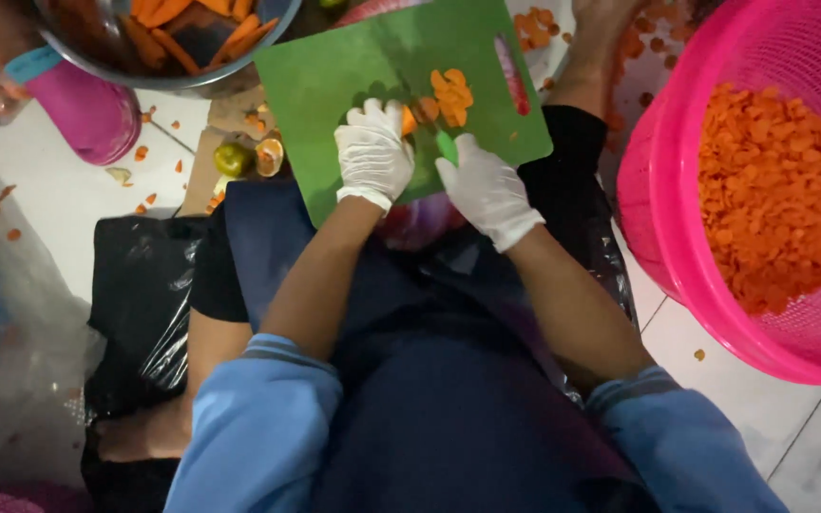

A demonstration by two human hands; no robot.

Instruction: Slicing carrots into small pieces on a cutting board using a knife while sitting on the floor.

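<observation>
Mostly done, by the look: pink basket (658, 190) heaped w/ carrot slices (781, 190). L hand (372, 152) grip pins carrot stub (410, 121) on green board (334, 76); R hand (486, 190) clenched on green-handled knife (446, 146). Small cut pile (451, 95) beside; uncut carrots (182, 28) left in steel bowl (268, 33).

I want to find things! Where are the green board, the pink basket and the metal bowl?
Green board (353, 66), head view, bare top left part.
Pink basket (658, 190), head view, outer left wall.
Metal bowl (159, 81), head view, lower rim.
</observation>
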